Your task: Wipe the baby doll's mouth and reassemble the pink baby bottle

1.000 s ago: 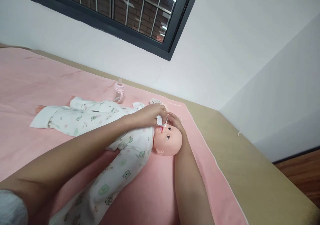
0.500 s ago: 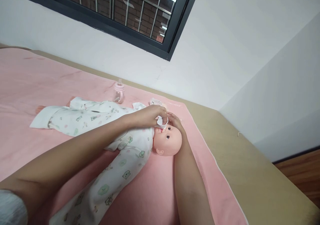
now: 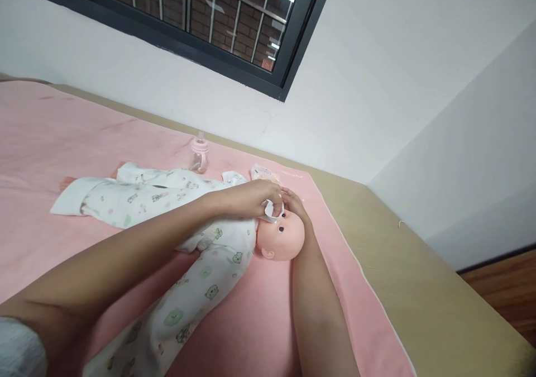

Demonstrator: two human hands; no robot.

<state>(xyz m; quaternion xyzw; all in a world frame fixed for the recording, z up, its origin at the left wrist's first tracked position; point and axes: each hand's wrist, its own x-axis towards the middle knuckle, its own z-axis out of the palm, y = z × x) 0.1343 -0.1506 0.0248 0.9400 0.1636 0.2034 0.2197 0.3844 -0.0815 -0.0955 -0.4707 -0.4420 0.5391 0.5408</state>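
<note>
Firstly, one bald plastic baby doll [image 3: 280, 242] with dark eyes, lying on its back, head to the right, feet to the left; one white cotton outfit [image 3: 228, 254] printed with green bears and small motifs, worn by the doll, the near sleeve stretching toward the lower left; one thin white sheet of tissue or cloth [image 3: 271, 211], at the doll's lower face, the mouth covered from view.

One left hand [image 3: 258, 197], bare, its fingers bent and pinched on the white sheet; one right hand [image 3: 295, 205], bare, curved round the far side of the doll's head, fingers partly hidden, so that how firmly they hold cannot be told; the two hands close together at the face, contact between them unclear.

Beyond the doll, one clear baby bottle [image 3: 199, 156] with pink collar and handle, upright; one small pale printed packet [image 3: 263, 171], just past the hands; beneath all, one soft pink blanket [image 3: 247, 321], spread over a tan flat surface [image 3: 377, 237]; behind, one dark-framed barred window [image 3: 234, 17] in a white wall [image 3: 355, 81].
</note>
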